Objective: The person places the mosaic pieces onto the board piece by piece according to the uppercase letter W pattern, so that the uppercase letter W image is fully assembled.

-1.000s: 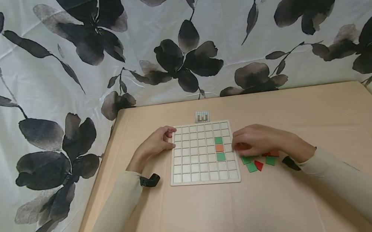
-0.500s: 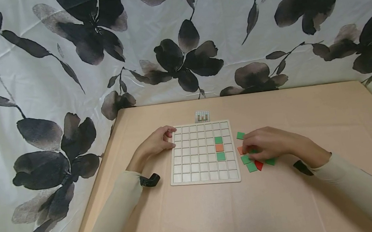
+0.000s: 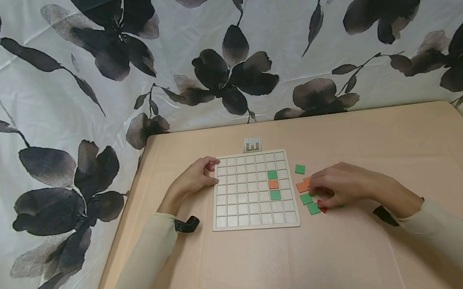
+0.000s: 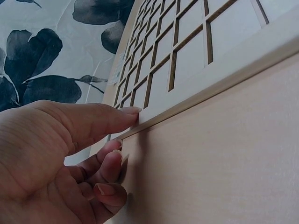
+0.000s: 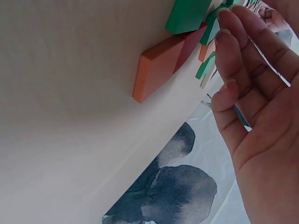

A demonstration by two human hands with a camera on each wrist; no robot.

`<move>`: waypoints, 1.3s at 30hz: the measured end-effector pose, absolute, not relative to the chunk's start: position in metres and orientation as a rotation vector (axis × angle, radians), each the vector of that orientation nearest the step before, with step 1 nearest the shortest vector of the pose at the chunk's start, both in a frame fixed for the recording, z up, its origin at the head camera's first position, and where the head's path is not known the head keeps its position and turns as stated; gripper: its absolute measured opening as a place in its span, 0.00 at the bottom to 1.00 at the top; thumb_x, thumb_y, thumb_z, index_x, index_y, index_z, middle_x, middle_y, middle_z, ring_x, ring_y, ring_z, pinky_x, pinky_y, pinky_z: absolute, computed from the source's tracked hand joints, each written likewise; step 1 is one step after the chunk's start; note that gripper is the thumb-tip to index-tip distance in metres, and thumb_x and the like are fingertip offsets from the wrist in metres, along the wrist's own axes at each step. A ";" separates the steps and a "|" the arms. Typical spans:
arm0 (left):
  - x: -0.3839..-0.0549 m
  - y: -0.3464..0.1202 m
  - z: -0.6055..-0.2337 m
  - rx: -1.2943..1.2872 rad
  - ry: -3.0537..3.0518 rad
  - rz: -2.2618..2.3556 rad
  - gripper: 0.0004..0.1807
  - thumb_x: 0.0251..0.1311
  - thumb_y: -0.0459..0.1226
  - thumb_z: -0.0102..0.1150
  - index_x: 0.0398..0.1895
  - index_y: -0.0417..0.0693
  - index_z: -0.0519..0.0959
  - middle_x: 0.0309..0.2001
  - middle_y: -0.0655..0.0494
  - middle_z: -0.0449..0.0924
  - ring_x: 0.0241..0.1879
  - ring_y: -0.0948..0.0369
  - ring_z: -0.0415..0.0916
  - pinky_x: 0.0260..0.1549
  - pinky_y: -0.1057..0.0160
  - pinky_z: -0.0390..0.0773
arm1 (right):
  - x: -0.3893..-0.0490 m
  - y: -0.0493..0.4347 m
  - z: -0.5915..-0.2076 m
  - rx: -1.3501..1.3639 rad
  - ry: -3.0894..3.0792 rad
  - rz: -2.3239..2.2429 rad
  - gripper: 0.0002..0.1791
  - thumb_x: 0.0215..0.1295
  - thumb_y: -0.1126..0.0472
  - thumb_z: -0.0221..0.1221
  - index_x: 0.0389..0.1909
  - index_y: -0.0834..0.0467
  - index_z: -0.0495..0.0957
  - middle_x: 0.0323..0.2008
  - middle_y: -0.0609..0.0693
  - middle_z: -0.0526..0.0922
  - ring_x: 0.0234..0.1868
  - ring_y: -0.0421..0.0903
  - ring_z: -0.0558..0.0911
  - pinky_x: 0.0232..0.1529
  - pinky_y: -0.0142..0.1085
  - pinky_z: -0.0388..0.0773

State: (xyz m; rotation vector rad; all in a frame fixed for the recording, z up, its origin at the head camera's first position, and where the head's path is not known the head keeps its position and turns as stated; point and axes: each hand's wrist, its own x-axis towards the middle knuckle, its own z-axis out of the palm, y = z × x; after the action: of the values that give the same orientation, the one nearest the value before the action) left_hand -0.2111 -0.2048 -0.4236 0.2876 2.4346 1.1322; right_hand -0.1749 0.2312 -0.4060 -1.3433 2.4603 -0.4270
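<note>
A white grid board [image 3: 256, 228] lies on the table; one column on its right holds a green tile [image 3: 272, 174], an orange tile [image 3: 273, 184] and another green tile [image 3: 275, 194]. My left hand [image 3: 193, 178] pinches the board's left edge, thumb [image 4: 107, 122] on the rim and fingers curled by its side. To the right of the board, my right hand [image 3: 346, 183] hovers over loose tiles with fingers loosely bent, covering some. Near it are an orange tile [image 5: 159, 67], a red tile [image 5: 190, 46] and a green tile [image 5: 188, 16].
Beyond the board lies a small pattern card [image 3: 252, 145]. Loose green tiles [image 3: 299, 169] and orange tiles [image 3: 302, 187] are strewn along the board's right side. A floral cloth [image 3: 221, 34] hangs behind the wooden table [image 3: 269, 271].
My right hand has moved right, away from the board's edge and over the loose tiles, uncovering green and orange ones beside the board. My left hand and the board stay put.
</note>
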 end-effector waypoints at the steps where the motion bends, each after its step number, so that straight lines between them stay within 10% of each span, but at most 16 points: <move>1: -0.211 -0.205 -0.424 0.287 2.435 1.134 0.31 0.58 0.27 0.70 0.65 0.38 0.71 0.45 0.46 0.68 0.38 0.56 0.65 0.36 0.63 0.68 | -0.174 0.232 -0.406 -1.338 2.460 -0.420 0.08 0.57 0.54 0.71 0.33 0.43 0.80 0.25 0.34 0.72 0.27 0.29 0.69 0.30 0.28 0.67; 26: -0.212 -0.203 -0.426 0.282 2.418 1.149 0.33 0.59 0.23 0.66 0.68 0.30 0.67 0.49 0.33 0.67 0.41 0.48 0.64 0.38 0.60 0.66 | -0.161 0.238 -0.407 -1.292 2.491 -0.353 0.12 0.55 0.55 0.71 0.39 0.43 0.82 0.32 0.35 0.75 0.32 0.32 0.71 0.33 0.30 0.71; 39: -0.211 -0.204 -0.424 0.292 2.435 1.129 0.31 0.58 0.27 0.70 0.65 0.37 0.71 0.45 0.44 0.68 0.39 0.55 0.65 0.39 0.61 0.68 | -0.164 0.242 -0.407 -1.326 2.478 -0.360 0.13 0.57 0.59 0.73 0.42 0.42 0.84 0.37 0.38 0.75 0.36 0.36 0.73 0.35 0.30 0.74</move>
State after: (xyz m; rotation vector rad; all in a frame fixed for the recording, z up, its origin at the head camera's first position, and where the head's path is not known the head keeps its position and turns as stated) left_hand -0.2109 -0.2044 -0.4238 0.2923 2.4349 1.1291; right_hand -0.1639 0.2420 -0.4073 -1.3257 2.4783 -0.3605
